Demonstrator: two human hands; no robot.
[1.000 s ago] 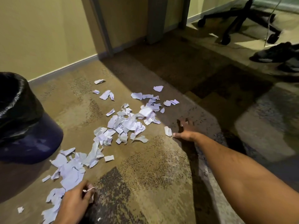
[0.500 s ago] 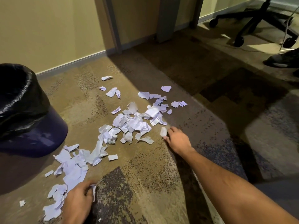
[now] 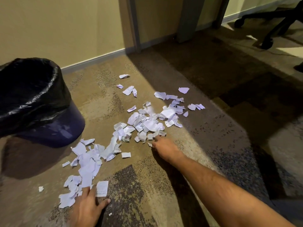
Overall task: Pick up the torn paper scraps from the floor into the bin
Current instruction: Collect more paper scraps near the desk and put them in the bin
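Several white torn paper scraps (image 3: 147, 123) lie scattered over the patterned carpet, in a middle heap and a nearer heap (image 3: 88, 163). The dark bin (image 3: 54, 128), lined with a black plastic bag, stands at the left, tilted toward me. My right hand (image 3: 164, 148) lies flat on the carpet, its fingertips touching small scraps at the near edge of the middle heap. My left hand (image 3: 88, 205) rests palm down at the bottom, fingers spread, touching the near heap beside a printed rectangular scrap (image 3: 102, 188). Neither hand holds anything.
A beige wall with a grey skirting board (image 3: 98, 58) runs behind the bin. A door frame (image 3: 134, 30) and a grey post (image 3: 188, 18) stand farther back. An office chair's wheeled base (image 3: 268, 30) is at the top right.
My right hand slid left across the carpet, pushing a scrap into the middle heap. My left hand opened out from curled and let go of a thin scrap. The view shifted right.
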